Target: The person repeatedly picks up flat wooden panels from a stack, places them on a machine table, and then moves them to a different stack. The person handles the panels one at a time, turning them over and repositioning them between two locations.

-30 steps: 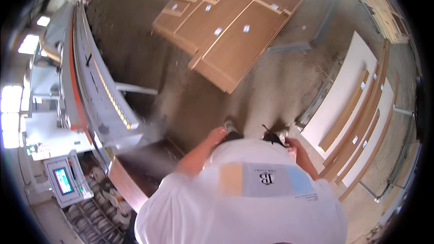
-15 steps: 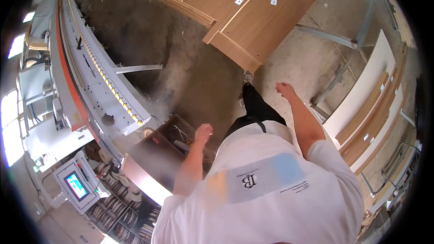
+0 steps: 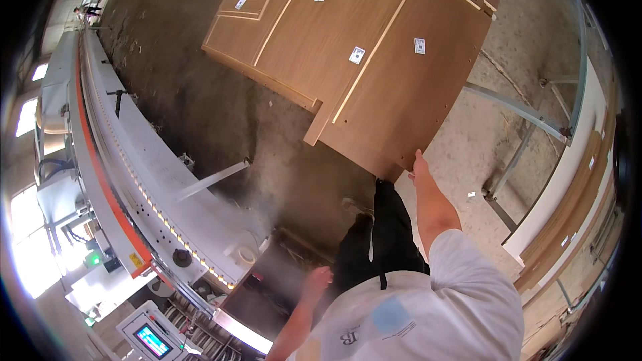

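Reaching forward, the right hand is unclenched with fingers extended at the near corner of the brown panels, which spread ahead and leftward of it; whether it touches them I cannot tell. Lower and to its left, the left hand hangs loosely bent, nothing visible in it. A dark bin stands between that hand and the long machine farther left. Right of the right hand, a metal frame blocks the floor before brown strips.
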Action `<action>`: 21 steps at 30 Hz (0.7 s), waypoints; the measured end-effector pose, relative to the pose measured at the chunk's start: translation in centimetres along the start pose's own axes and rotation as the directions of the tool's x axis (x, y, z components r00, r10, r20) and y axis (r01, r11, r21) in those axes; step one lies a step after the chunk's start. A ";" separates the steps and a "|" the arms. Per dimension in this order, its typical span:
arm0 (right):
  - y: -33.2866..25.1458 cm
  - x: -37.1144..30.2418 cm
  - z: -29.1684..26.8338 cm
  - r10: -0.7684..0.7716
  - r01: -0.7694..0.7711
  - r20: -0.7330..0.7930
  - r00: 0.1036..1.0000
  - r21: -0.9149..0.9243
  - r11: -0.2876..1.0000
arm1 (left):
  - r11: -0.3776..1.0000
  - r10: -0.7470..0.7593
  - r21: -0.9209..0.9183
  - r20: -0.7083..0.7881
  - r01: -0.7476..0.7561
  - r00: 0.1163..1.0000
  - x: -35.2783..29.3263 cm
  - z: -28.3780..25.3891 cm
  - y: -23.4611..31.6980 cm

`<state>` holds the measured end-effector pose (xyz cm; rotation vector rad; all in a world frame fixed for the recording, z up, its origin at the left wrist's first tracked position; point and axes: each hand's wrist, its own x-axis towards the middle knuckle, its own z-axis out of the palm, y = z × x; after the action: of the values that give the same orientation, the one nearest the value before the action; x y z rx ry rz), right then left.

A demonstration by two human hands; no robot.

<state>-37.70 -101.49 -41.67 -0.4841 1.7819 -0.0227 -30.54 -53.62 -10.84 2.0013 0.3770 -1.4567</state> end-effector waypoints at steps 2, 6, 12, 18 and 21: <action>-0.3 0.0 -0.4 0.016 -0.017 0.039 0.999 0.018 1.000 | 0.997 -0.061 0.051 0.019 0.060 0.998 0.7 -0.1 1.2; 0.0 -1.6 -1.8 0.004 0.006 0.068 0.998 -0.145 0.989 | 0.998 -0.008 -0.057 0.083 0.013 0.996 4.4 -1.1 4.3; -1.6 -10.4 -3.7 -0.095 0.129 0.240 0.966 -0.129 0.983 | 0.971 0.217 -0.144 0.176 -0.193 0.960 11.4 3.3 19.7; -1.4 -21.1 -3.4 -0.054 0.155 0.586 0.808 -0.123 0.980 | 0.885 0.179 -0.451 0.103 -0.114 0.978 13.7 10.9 29.6; -0.5 -24.7 -2.7 0.017 0.114 0.702 0.712 -0.139 0.984 | 0.824 0.069 -0.552 -0.126 -0.128 0.990 11.8 12.1 30.6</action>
<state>-35.50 -94.33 -17.92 -0.5699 1.0097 0.2558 -18.23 -86.13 -14.42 1.5853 0.6514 -1.0232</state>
